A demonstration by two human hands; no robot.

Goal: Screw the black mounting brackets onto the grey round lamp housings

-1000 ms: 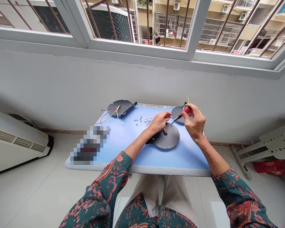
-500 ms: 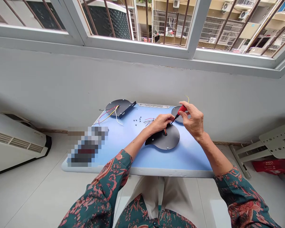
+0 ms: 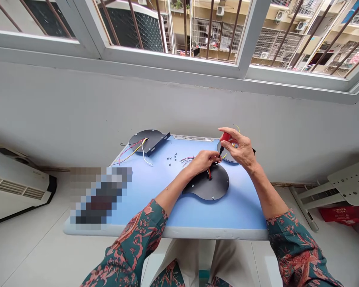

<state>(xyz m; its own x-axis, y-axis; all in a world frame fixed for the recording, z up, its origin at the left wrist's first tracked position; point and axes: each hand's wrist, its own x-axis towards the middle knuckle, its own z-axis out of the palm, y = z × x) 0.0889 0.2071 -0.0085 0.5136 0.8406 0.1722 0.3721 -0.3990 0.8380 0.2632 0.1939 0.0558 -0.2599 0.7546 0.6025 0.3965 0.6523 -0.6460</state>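
Your right hand grasps the red screwdriver; your left hand curls beside its shaft, grip unclear. Lower right of centre on the desk, the black housing looks stiff, perhaps slick; hold its rim.

Three black rounded plates lie on one blue counter, with one red-handled screwdriver between two hands, one left hand and one right hand. Four wires leave the far-left plate; the loose screws number at least five, too small for an exact count.
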